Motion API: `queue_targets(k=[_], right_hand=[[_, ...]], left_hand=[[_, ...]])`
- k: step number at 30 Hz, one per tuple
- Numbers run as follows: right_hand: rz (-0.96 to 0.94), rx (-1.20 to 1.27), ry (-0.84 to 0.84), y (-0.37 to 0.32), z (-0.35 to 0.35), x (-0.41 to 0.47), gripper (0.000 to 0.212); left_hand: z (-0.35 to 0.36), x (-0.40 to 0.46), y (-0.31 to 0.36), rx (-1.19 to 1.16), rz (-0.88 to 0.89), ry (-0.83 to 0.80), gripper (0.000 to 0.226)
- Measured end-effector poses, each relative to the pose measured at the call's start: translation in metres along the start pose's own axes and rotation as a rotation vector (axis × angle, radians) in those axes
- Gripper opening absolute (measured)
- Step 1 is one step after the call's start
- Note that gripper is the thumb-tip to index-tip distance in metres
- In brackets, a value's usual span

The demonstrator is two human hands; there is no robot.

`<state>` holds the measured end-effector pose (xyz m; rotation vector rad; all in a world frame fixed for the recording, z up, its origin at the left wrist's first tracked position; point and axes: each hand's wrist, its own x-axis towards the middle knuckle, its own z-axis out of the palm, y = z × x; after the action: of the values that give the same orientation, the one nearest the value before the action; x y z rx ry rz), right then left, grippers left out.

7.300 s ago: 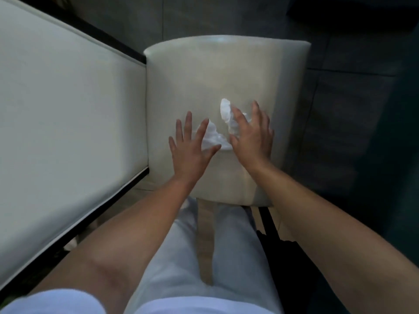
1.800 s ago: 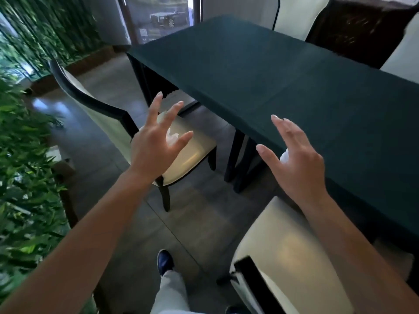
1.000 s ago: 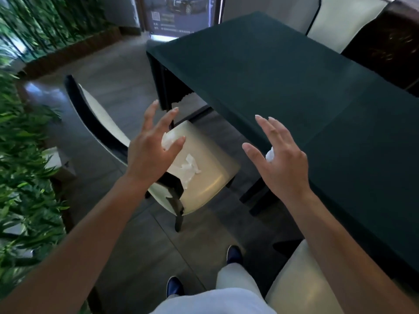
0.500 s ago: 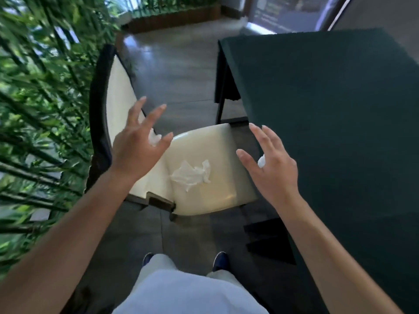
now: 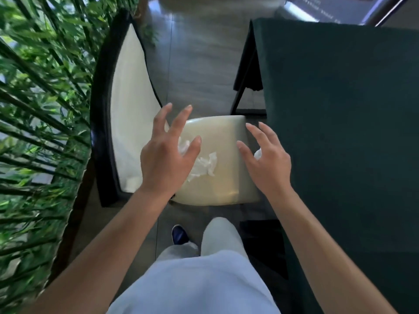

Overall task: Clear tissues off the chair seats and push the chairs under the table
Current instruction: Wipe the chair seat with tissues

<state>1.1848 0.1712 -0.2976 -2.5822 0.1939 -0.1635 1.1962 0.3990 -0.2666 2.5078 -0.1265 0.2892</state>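
Chair [image 5: 217,155], cream seat with a dark-framed curved back, standing pulled out beside the table [image 5: 340,132], its seat edge near the table's dark green cloth. Crumpled white tissue [image 5: 205,165] lying on the seat, just right of the left thumb and partly hidden under the left palm. Left hand [image 5: 166,159] above the seat's back-left part — fingers spread and bent, not touching the tissue as far as can be told; a second scrap of white [image 5: 184,145] shows between its thumb and forefinger, whether gripped or merely lying behind the hand cannot be told. Right hand [image 5: 266,159] above the seat's right edge, fingers spread and slightly curled, a small white wad [image 5: 258,153] peeking out beneath the palm; how it is held is hidden. Beyond the fingertips: grey tiled floor [image 5: 199,64] and a dark table leg [image 5: 243,82]. Left of the left hand, past the chair back — green bamboo foliage [image 5: 40,109], blurred. Below the wrists: pale trousers [image 5: 217,236] and one dark blue shoe [image 5: 179,234].
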Motion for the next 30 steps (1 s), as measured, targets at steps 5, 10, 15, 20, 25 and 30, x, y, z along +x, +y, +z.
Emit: queue_targets(k=[5,10,15,20,25,30], right_hand=[[0.023,-0.005,-0.133,0.020,0.036,0.050,0.054],[0.026,0.169,-0.129,0.043,0.083,0.102,0.039],[0.054,0.121,-0.259,0.072,0.151,0.132,0.041],[0.104,0.032,-0.439,0.100,0.224,0.143,0.051],[0.195,-0.036,-0.481,0.137,0.291,0.128,0.057],[0.235,-0.068,-0.504,0.170,0.351,0.104,0.060]], left_hand=[[0.041,0.007,-0.014,0.035,-0.056,-0.062,0.060],[0.103,0.031,-0.040,0.053,-0.250,-0.119,0.054],[0.165,0.052,-0.080,0.140,-0.408,-0.126,0.054],[0.238,0.043,-0.127,0.198,-0.559,-0.191,0.051],[0.318,0.024,-0.182,0.168,-0.576,-0.289,0.054],[0.374,0.008,-0.226,0.170,-0.581,-0.389,0.060]])
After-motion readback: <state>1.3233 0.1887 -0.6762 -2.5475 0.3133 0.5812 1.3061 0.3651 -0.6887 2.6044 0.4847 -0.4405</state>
